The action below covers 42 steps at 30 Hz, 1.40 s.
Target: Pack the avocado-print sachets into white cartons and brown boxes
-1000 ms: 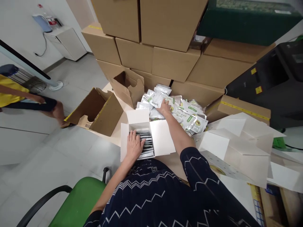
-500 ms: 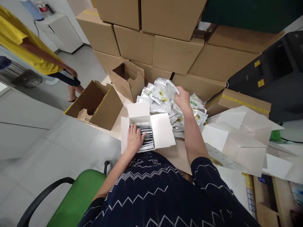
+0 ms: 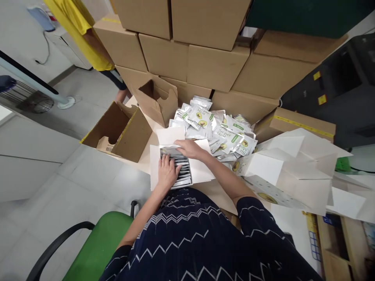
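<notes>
A white carton (image 3: 155,166) with its flaps folded out stands on the table in front of me. Silvery sachets (image 3: 184,175) fill it in a row, standing on edge. My left hand (image 3: 167,171) rests inside on these sachets, fingers spread. At the carton's far end, my right hand (image 3: 190,149) pinches a sachet (image 3: 169,150) that is partly inside the opening; my fingers hide some of it. Beyond and to the right lies a loose heap of silver-white sachets (image 3: 225,134) printed with avocados and "Super Meal".
Two open brown boxes (image 3: 133,136) stand at the left, and stacked cartons (image 3: 164,52) wall off the back. Unfilled white cartons (image 3: 293,168) crowd the right. A green chair (image 3: 99,246) is at lower left; a person in a yellow shirt (image 3: 82,27) stands beyond.
My right hand has moved from the heap, left and towards me, bringing a sachet into the far end of the carton. My left hand stays put. The person in yellow has moved right.
</notes>
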Each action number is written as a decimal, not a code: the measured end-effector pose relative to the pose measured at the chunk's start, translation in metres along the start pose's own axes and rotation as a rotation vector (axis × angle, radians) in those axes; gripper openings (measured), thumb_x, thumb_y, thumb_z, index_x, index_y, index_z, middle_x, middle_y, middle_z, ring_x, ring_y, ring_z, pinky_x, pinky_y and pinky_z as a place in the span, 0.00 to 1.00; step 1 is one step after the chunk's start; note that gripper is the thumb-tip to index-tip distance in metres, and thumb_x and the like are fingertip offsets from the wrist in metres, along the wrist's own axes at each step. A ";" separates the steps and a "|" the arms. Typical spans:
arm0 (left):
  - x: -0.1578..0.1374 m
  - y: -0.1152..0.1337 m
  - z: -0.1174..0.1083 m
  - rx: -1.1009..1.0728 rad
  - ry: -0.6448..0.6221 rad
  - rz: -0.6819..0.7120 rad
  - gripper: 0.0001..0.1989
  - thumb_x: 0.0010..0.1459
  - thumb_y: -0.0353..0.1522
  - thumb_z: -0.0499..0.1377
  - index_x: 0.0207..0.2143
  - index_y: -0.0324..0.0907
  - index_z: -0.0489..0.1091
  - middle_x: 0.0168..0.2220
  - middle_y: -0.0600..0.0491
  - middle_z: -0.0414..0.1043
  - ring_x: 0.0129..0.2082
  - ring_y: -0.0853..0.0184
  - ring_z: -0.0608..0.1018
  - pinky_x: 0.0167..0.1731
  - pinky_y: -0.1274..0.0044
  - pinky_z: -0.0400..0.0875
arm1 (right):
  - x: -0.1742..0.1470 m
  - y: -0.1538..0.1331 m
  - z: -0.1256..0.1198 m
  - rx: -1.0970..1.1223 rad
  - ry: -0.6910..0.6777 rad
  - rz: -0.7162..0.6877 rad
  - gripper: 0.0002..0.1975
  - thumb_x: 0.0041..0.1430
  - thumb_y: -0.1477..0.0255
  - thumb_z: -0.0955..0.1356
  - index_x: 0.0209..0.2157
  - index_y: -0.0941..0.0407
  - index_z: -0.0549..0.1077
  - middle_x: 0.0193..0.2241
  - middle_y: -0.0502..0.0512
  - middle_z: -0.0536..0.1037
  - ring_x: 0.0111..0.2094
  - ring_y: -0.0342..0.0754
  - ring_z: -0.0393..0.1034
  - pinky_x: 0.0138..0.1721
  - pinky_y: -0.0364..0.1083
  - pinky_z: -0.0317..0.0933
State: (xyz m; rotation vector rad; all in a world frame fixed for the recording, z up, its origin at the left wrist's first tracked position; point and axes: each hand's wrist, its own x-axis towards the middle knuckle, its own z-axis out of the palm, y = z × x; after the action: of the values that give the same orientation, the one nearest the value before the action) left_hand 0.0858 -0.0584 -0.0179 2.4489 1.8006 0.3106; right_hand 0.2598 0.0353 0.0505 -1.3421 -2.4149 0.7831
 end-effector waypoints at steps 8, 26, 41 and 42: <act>0.001 0.000 -0.002 0.004 -0.019 -0.008 0.24 0.67 0.43 0.52 0.53 0.34 0.70 0.63 0.33 0.65 0.66 0.45 0.64 0.64 0.53 0.57 | 0.017 -0.003 0.034 -0.250 -0.197 0.125 0.12 0.65 0.76 0.64 0.43 0.56 0.80 0.45 0.61 0.82 0.47 0.55 0.76 0.46 0.47 0.64; 0.002 0.002 -0.004 0.019 -0.029 0.001 0.22 0.68 0.44 0.50 0.51 0.36 0.71 0.65 0.36 0.63 0.67 0.44 0.63 0.64 0.51 0.57 | 0.086 0.111 -0.052 -0.196 0.189 0.617 0.27 0.66 0.69 0.65 0.65 0.58 0.63 0.57 0.70 0.70 0.55 0.61 0.67 0.52 0.52 0.62; 0.006 0.005 -0.010 -0.004 -0.065 -0.040 0.20 0.67 0.44 0.52 0.49 0.39 0.72 0.65 0.38 0.63 0.66 0.44 0.64 0.64 0.52 0.57 | 0.089 0.157 -0.035 -0.428 0.052 0.646 0.25 0.66 0.82 0.56 0.62 0.58 0.66 0.56 0.74 0.70 0.53 0.59 0.71 0.52 0.55 0.63; 0.007 0.005 -0.011 -0.011 -0.066 -0.044 0.20 0.66 0.44 0.52 0.49 0.39 0.72 0.65 0.38 0.63 0.66 0.44 0.64 0.64 0.52 0.57 | 0.080 0.159 -0.040 -0.409 0.112 0.661 0.24 0.66 0.82 0.57 0.61 0.57 0.67 0.53 0.72 0.73 0.51 0.58 0.72 0.51 0.54 0.64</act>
State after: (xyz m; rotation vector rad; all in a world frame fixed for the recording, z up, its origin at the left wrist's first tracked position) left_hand 0.0901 -0.0542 -0.0053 2.3787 1.8188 0.2330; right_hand 0.3473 0.1831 -0.0096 -2.3319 -2.1094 0.3214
